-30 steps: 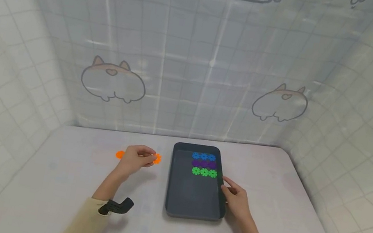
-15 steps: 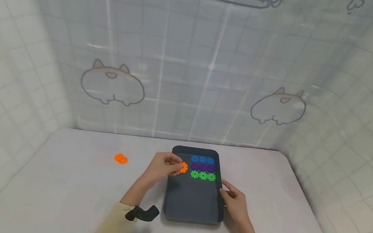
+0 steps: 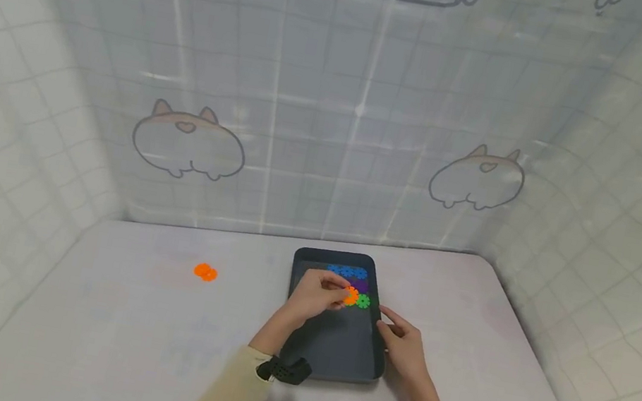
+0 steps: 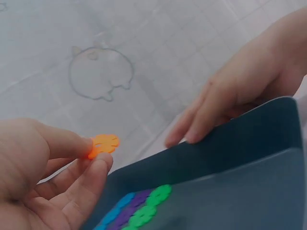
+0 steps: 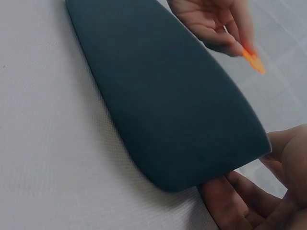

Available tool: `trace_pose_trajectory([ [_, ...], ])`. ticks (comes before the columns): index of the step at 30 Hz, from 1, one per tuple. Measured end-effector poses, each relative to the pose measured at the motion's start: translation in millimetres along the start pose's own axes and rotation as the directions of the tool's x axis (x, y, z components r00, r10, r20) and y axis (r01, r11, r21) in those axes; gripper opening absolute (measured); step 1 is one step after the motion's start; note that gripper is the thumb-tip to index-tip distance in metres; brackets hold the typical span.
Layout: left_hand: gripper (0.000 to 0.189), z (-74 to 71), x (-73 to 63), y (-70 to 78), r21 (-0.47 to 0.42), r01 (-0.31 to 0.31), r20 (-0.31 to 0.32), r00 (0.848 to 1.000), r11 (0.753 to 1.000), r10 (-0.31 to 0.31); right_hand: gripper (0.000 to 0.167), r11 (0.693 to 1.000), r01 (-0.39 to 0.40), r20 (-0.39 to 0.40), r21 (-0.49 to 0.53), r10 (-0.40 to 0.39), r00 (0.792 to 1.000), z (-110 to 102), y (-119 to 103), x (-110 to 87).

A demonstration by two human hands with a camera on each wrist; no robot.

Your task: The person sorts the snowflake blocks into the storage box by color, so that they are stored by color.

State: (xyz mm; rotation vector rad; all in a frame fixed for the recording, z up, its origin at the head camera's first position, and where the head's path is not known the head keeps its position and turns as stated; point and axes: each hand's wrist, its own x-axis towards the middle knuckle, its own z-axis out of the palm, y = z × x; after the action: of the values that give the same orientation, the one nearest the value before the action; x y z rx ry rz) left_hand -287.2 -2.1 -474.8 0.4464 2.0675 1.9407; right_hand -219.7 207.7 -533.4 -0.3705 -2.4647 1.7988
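My left hand (image 3: pixel 312 295) pinches an orange snowflake-shaped plastic disc (image 4: pixel 104 145) between thumb and fingers, above the dark tray (image 3: pixel 327 348). Inside the tray's far right part lie rows of similar discs: blue discs (image 3: pixel 358 273), purple discs (image 3: pixel 361 285) and green discs (image 3: pixel 364 301). The held disc and the hand overlap the green and purple rows in the head view. My right hand (image 3: pixel 406 349) holds the tray's right side; its fingers (image 4: pixel 204 117) lie at the rim in the left wrist view.
A small pile of orange discs (image 3: pixel 206 272) lies on the pale tabletop (image 3: pixel 143 334) left of the tray. Tiled-pattern curtains (image 3: pixel 310 113) with cartoon animals stand behind the table and at both sides.
My left hand has carried the orange disc rightward from beside the pile, across the tray's left edge, to over the green row. My right hand has stayed at the tray's right side.
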Motion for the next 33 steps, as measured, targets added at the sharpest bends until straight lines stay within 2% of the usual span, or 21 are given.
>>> trace_pose_trajectory([
  [3,0.021,11.2,6.4,-8.5,-0.024,0.022,-0.033,0.999,0.999,-0.023,0.037,1.0,0.01,0.005,0.008,-0.01,1.0,-0.6,1.3,-0.1],
  [9,0.017,30.2,14.8,-13.6,-0.06,0.057,-0.069,0.996,0.997,-0.061,0.038,1.0,0.021,0.0,-0.01,-0.021,1.0,-0.6,1.0,0.6],
  [14,0.012,39.8,22.3,-22.5,-0.037,0.084,-0.089,0.992,0.996,-0.087,0.038,1.0,0.025,0.001,-0.005,-0.025,1.0,-0.6,0.4,1.4],
  [19,0.009,45.2,27.7,-32.5,-0.012,0.119,-0.083,0.989,0.993,-0.119,0.038,1.0,0.02,0.01,0.005,-0.02,1.0,-0.7,1.6,2.3],
  [25,0.009,48.2,30.4,-35.7,0.03,0.139,-0.078,0.988,0.99,-0.136,0.039,0.999,0.035,0.017,0.016,-0.035,0.999,-1.6,1.0,1.3],
  [33,0.011,50.1,32.1,-44.2,0.036,0.171,-0.094,0.981,0.985,-0.167,0.038,0.999,0.025,0.026,0.045,-0.026,0.999,-1.6,1.3,1.6],
])
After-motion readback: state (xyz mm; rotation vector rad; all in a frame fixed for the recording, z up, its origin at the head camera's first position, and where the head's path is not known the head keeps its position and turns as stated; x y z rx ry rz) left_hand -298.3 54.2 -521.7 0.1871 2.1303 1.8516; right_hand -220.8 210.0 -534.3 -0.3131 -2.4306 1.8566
